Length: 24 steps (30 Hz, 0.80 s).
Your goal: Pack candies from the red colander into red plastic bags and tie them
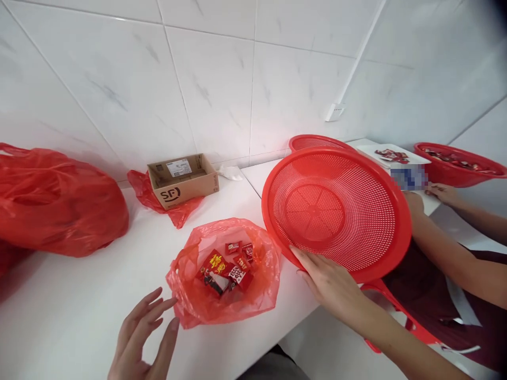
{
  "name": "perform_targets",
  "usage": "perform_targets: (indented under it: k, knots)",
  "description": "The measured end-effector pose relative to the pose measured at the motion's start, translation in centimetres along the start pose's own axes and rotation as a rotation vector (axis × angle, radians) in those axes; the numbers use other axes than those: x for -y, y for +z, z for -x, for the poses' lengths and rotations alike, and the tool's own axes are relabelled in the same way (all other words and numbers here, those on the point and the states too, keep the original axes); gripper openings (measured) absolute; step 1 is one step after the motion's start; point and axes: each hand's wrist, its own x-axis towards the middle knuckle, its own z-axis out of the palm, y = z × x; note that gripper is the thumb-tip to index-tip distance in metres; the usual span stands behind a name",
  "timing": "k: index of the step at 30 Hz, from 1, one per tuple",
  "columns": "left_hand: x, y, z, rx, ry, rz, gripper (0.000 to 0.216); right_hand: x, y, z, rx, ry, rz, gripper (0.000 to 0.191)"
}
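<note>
My right hand (331,283) grips the near rim of a round red plastic strainer basket (336,208), which is tilted up on edge so its inside faces me. My left hand (144,332) hovers open, fingers spread, just left of an open red plastic bag (261,269) lying on the white counter (99,295). Inside the bag lie several small red packets (227,269). The left fingertips are close to the bag's edge but apart from it.
A large stuffed red bag (55,203) sits at far left. An open cardboard box (184,179) rests on another red bag by the tiled wall. A second red basket (317,142) stands behind the strainer. Another person's arm (455,248) lies at right, near a red basket of packets (459,163).
</note>
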Motion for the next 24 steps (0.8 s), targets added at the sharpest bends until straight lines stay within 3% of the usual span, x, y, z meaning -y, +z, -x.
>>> perform_targets:
  k: [4, 7, 10, 13, 17, 21, 24]
  knots:
    - [-1.1, 0.2, -0.3, -0.014, -0.09, 0.123, 0.036, -0.9, -1.6, -0.7, -0.01, 0.056, -0.017, 0.049]
    - [-2.5, 0.3, -0.6, -0.062, -0.201, 0.255, 0.045, -1.0, -2.9, -1.3, -0.121, 0.068, -0.077, 0.046]
    - [-4.1, 0.5, -1.4, -0.113, -0.256, 0.283, 0.052, 0.7, -3.6, -1.9, -0.257, -0.005, -0.207, 0.041]
    - [-5.4, 0.9, -2.6, -0.132, -0.272, 0.285, 0.054, 3.6, -3.5, -3.1, -0.268, -0.167, -0.31, 0.03]
    - [-6.7, 0.6, -3.6, -0.006, -0.366, 0.297, 0.046, 6.4, -2.5, -5.2, -0.087, -0.299, -0.176, 0.024]
    - [-6.5, -1.3, -3.3, 0.063, -0.451, 0.439, 0.037, 6.5, -1.0, -6.4, 0.335, -0.142, 0.213, 0.033]
    - [-5.2, -3.0, -2.6, 0.11, -0.51, 0.554, 0.034, 5.4, 0.3, -6.6, 0.48, -0.074, 0.298, 0.04]
